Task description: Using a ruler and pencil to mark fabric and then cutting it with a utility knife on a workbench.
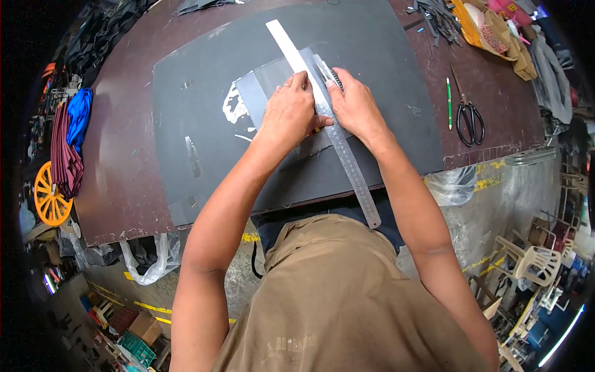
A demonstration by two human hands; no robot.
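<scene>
A long metal ruler [353, 173] lies diagonally across a grey sheet [257, 87] on a dark cutting mat [186, 105]. My left hand [288, 113] presses down on the ruler and the sheet, fingertips at the ruler's left edge. My right hand [357, 108] rests just right of the ruler, closed around a dark ridged tool [335, 77] that looks like a cutting knife; its tip lies against the ruler's right edge. White scuffs [234, 106] mark the mat beside the sheet.
The mat sits on a brown table [118, 186]. Black scissors [470, 118] and a green pen [449, 94] lie to the right. Fabric scraps [496, 31] pile at the far right corner, blue cloth [79, 115] at the left. Plastic bags [152, 260] hang from the near edge.
</scene>
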